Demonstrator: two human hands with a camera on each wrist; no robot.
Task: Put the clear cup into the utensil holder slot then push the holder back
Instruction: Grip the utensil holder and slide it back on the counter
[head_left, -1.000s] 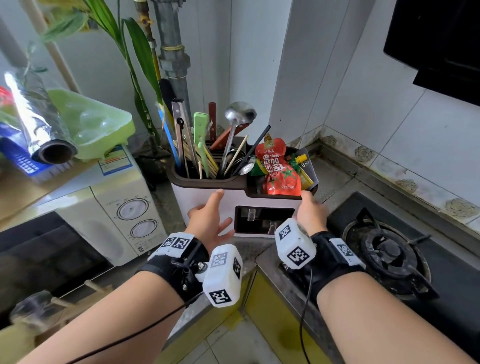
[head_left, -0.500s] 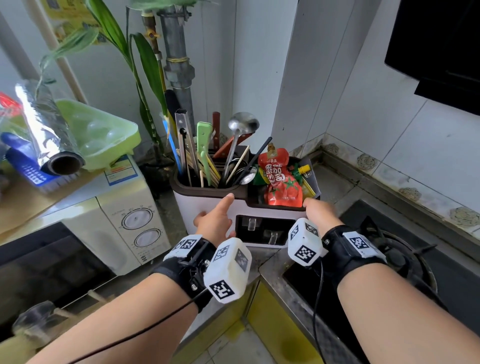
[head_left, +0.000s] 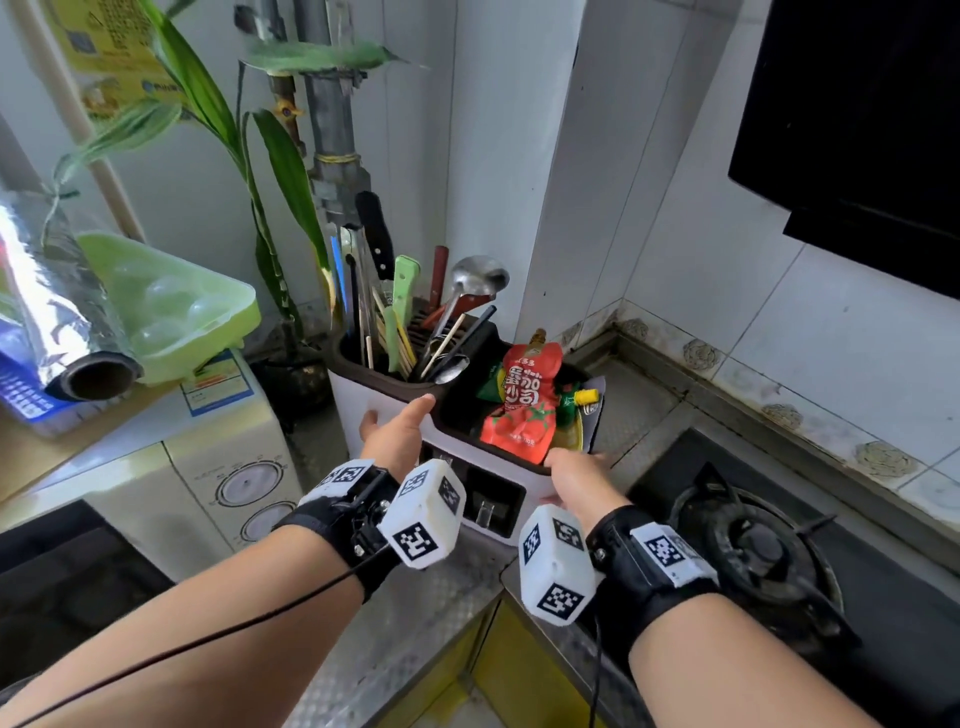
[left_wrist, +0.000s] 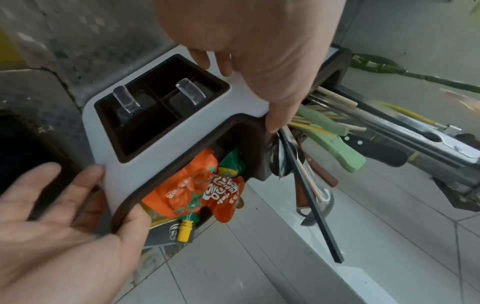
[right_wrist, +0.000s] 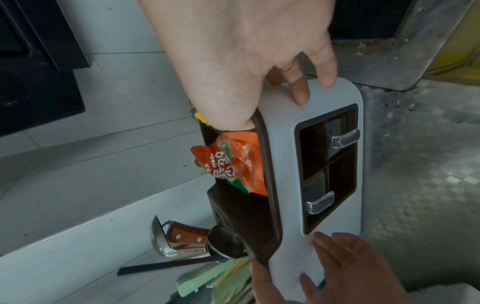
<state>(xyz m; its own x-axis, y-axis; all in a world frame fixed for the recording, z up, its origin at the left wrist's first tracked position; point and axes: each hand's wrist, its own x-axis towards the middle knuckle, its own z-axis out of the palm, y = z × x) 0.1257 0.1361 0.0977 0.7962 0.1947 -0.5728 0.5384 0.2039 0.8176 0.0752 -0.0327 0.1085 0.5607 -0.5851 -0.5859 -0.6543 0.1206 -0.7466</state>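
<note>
We see the utensil holder (head_left: 384, 415) standing on the metal surface (head_left: 415, 613) in the corner, between the microwave (head_left: 171, 467) on the left and the gas stove (head_left: 753, 545) on the right. Our left hand (head_left: 395, 436) lies flat on the white front of the holder near its left end, fingers straight, the thumb reaching up to the dark brown rim beside the compartment of utensils (head_left: 410, 322); that grip is released, pressing rather than clasping. Our right hand (head_left: 576, 478) takes the holder's near right corner: in the right wrist view the thumb hooks over the brown rim into the compartment with the red sauce pouch (right_wrist: 233, 162) while the fingers (right_wrist: 298, 90) lie on the white front, so this grip is grasping the holder. In the front face sits a dark recessed slot (left_wrist: 158, 107) split into compartments, and two clear plastic pieces (left_wrist: 127, 100) stand out of it; the left wrist view shows them as rounded transparent tabs, and we cannot tell whether either belongs to the clear cup. On top of the microwave, well to the left, rest a roll of foil (head_left: 57, 312) and a green tray (head_left: 176, 306). A green plant (head_left: 270, 171) rises at the far side behind the holder.
</note>
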